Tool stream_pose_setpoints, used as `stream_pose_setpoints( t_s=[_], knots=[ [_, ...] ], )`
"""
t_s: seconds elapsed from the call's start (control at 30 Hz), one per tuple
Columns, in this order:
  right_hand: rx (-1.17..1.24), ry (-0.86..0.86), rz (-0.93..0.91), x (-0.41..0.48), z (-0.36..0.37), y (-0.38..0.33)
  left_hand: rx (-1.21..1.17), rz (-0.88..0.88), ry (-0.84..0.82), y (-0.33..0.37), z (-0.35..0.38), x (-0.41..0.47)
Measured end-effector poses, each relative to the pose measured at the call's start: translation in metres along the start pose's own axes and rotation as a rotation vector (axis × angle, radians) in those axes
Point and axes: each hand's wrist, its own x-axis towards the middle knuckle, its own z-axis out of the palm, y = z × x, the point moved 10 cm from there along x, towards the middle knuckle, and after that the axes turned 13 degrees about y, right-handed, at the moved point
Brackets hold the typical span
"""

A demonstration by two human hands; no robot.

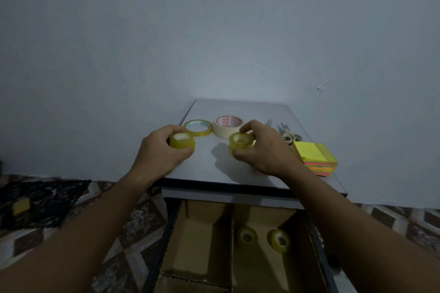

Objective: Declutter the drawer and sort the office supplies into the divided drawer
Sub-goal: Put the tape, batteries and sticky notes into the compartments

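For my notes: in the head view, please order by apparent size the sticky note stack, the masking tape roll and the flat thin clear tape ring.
1. sticky note stack, though it lies nearer the camera.
2-3. masking tape roll and thin clear tape ring: they look alike in width.

We see a small grey table point(238, 112) against the wall, and on it a thin clear tape ring point(198, 127) touching a cream masking tape roll point(228, 126) at the back. Along its right side lie scissors point(289, 134) and, nearer us, a stack of neon sticky notes point(314, 158). Two small yellowish tape rolls point(182, 141) point(241, 142) sit nearer the front edge, each with a hand on it.
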Motion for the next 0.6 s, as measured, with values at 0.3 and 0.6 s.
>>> stream_pose_setpoints(
  t_s=[0.3, 0.6],
  knots=[
    [0.129, 0.068, 0.078, -0.057, -0.060, 0.020, -0.065, 0.041, -0.085, 0.032, 0.003, -0.058],
    [0.129, 0.069, 0.139, -0.114, -0.098, 0.052, -0.132, 0.049, -0.247, 0.055, 0.047, -0.136]
  ],
)
